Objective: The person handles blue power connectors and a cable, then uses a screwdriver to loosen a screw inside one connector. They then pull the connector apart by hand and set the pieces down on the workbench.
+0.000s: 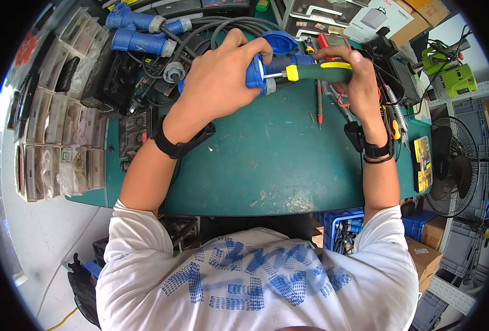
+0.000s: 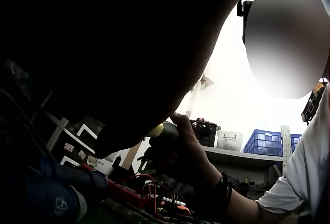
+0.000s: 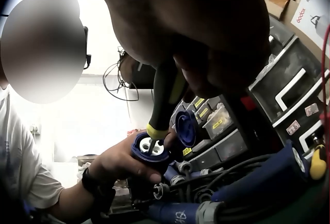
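we see the left hand (image 1: 219, 83) gripping the blue socket connector (image 1: 254, 77), the right hand (image 1: 361, 80) grasping the green-and-yellow screwdriver (image 1: 316, 73); we lose its tip at the white contact face (image 3: 159, 148).

Over the table (image 1: 239, 171), the left hand (image 1: 219, 77) holds a connector (image 1: 254, 75), and a screwdriver (image 1: 317, 73) in the right hand (image 1: 361, 81) meets its face from the right. Behind the left hand lie cables (image 1: 233, 21) and plugs (image 1: 143, 43). Drawers (image 1: 41, 117) stand far left; a fan (image 1: 451, 165), beyond the table's right edge.
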Demonstrator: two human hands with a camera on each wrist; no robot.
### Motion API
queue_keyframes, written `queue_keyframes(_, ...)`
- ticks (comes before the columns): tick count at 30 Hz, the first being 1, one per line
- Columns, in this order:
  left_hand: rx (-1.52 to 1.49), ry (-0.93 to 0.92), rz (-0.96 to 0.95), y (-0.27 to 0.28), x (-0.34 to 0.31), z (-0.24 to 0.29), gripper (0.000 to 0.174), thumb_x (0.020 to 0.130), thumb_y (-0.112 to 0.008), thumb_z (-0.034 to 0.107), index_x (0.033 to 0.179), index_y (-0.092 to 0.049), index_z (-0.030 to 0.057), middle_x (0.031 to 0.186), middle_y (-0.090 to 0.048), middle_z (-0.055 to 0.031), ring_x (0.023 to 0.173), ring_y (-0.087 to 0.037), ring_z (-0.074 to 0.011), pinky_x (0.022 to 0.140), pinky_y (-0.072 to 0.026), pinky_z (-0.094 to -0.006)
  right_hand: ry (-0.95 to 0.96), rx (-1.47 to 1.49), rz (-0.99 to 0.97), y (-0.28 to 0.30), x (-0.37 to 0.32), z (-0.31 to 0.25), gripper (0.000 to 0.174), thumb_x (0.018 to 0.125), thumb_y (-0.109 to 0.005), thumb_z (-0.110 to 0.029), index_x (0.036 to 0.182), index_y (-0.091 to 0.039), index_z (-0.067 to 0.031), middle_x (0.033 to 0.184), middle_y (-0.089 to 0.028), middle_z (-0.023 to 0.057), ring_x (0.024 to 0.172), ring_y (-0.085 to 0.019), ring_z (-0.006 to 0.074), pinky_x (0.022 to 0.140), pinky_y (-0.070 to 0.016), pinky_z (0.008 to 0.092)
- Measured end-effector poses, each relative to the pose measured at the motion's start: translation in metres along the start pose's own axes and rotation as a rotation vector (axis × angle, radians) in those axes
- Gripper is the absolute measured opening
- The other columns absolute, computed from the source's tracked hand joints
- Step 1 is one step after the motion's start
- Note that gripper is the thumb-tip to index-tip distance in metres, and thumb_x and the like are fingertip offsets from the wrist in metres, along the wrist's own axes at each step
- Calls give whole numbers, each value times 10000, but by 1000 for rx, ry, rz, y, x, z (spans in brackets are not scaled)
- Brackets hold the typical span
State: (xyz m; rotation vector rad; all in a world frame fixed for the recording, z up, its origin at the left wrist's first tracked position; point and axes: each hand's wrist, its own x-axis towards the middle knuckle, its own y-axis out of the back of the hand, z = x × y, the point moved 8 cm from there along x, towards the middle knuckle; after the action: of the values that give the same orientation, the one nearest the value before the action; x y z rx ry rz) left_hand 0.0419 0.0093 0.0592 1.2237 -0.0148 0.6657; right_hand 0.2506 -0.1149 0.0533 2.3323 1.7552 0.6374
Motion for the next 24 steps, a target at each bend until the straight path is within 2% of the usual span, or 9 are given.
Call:
queue_keyframes(3,4,7,-11,-1,1,-1,459,756,-887,209,1165,-678,229,1113,-608,-110,871,-741,-428,752,-592,-542,-15,-40,63,-7,2,2,451,1056,-716,-391,1336,-654,-42,1005,-702,-11,684,-456,32,589,-359,242)
queue_keyframes(6,-27,6,11,1,1,-3,462,756,-890,211,1165,-676,226,1115,-607,-109,878,-741,-427,757,-590,-543,185,-124,265,-3,-3,-13,457,1050,-744,-342,1384,-616,-57,983,-689,-20,697,-464,25,566,-352,234)
queue_keyframes(11,-59,3,20,5,1,-5,464,756,-895,216,1163,-673,223,1114,-607,-107,883,-740,-428,761,-589,-543,177,48,212,-6,-4,-9,501,1034,-780,-301,1426,-576,-65,966,-672,-26,720,-480,21,551,-352,233)
queue_keyframes(14,-54,-1,30,6,1,-5,467,756,-898,224,1165,-674,224,1111,-610,-106,885,-740,-428,762,-589,-543,139,153,243,-9,-5,-6,369,1047,-778,-301,1283,-653,-47,881,-640,-14,697,-522,49,611,-397,253)
queue_keyframes(15,-53,0,30,6,1,-5,467,756,-898,224,1165,-674,224,1111,-610,-106,885,-740,-428,762,-589,-543,140,154,242,-8,-4,-7,369,1047,-778,-301,1283,-653,-47,881,-640,-14,697,-522,49,611,-397,253)
queue_keyframes(18,-44,-8,-2,3,0,-5,467,757,-897,223,1169,-677,226,1107,-611,-107,889,-741,-428,764,-590,-543,31,65,174,-7,-3,-2,429,1107,-651,-432,1266,-684,-35,860,-629,-21,610,-415,25,542,-310,222)
queue_keyframes(22,-29,-10,-21,1,0,-3,467,757,-895,220,1172,-681,227,1103,-611,-109,894,-741,-429,767,-590,-542,-95,112,119,-1,-4,21,437,1143,-563,-440,1237,-729,-47,828,-626,-23,568,-403,28,533,-297,224)
queue_keyframes(24,-30,-6,-28,0,0,-3,465,757,-894,219,1170,-681,226,1102,-611,-109,892,-740,-429,766,-589,-541,-105,89,92,-1,-4,18,407,1141,-574,-409,1266,-727,-53,829,-627,-28,579,-407,27,535,-302,225)
